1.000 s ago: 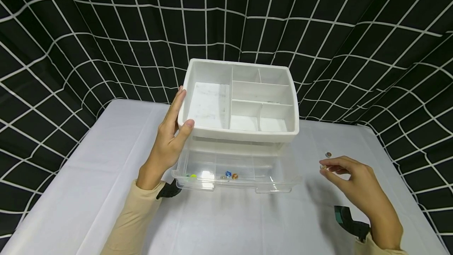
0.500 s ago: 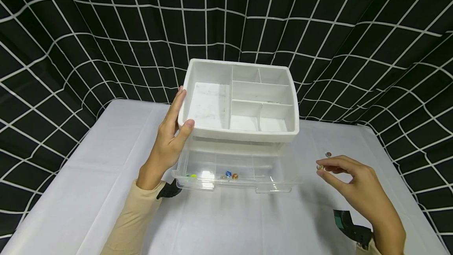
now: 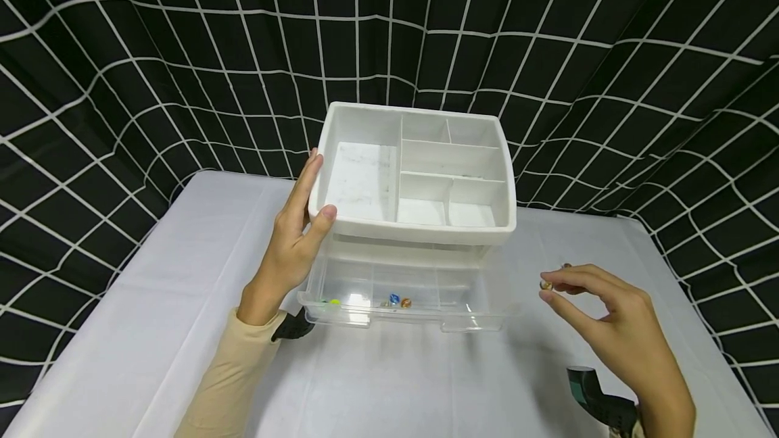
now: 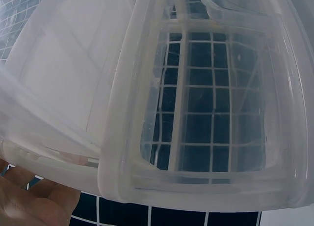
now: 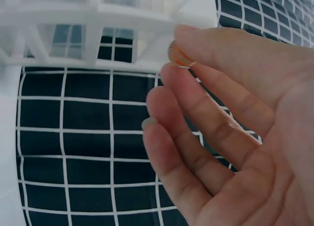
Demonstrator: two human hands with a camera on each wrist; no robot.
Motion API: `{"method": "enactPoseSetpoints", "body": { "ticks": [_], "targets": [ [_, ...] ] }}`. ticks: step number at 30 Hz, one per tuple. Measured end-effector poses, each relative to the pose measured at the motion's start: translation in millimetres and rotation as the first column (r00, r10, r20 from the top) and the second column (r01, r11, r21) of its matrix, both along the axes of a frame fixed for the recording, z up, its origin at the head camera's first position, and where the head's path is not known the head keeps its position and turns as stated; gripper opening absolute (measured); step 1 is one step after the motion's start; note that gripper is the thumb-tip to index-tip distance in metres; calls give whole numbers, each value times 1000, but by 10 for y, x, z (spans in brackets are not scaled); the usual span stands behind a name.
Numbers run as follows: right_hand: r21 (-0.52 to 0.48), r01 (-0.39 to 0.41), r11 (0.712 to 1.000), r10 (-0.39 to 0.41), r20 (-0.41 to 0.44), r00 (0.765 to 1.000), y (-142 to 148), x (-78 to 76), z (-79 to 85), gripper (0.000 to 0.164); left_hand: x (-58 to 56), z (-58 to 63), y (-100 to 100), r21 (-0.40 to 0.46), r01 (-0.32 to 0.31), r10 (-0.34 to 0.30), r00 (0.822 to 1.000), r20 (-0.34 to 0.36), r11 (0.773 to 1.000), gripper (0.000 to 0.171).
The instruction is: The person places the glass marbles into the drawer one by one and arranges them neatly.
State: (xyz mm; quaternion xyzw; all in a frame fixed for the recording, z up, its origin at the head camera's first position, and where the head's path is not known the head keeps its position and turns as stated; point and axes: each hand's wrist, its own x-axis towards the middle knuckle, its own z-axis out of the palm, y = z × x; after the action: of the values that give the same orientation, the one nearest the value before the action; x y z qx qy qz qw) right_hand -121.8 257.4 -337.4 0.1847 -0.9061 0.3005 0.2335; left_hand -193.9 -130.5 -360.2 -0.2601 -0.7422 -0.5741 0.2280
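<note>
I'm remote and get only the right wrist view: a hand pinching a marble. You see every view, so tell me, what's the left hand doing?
Observer: The left hand holds the white box at its left side.
Operator: Are there other marbles in the box or near it?
Observer: Yes, a blue marble and an orange marble lie next to each other in the clear drawer.
Operator: Any outside the drawer, besides the one I see?
Observer: A loose marble is on the table, partly hidden behind the right hand.
</note>
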Motion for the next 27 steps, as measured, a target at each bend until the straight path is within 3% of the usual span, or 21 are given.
{"method": "enactPoseSetpoints", "body": {
  "ticks": [12,20,27],
  "targets": [
    [-71,-145,987,137,-115,984,-166,6,83,45,4,2,5,10,6,-6,1000,10,1000,67],
    [2,-135,991,135,-73,988,-296,-13,169,38,2,-2,-10,4,2,-2,1000,8,1000,67],
    [-9,-215,977,212,-118,970,-416,-69,222,42,-4,-5,-14,-3,4,-4,1000,8,1000,67]
  ]
}}
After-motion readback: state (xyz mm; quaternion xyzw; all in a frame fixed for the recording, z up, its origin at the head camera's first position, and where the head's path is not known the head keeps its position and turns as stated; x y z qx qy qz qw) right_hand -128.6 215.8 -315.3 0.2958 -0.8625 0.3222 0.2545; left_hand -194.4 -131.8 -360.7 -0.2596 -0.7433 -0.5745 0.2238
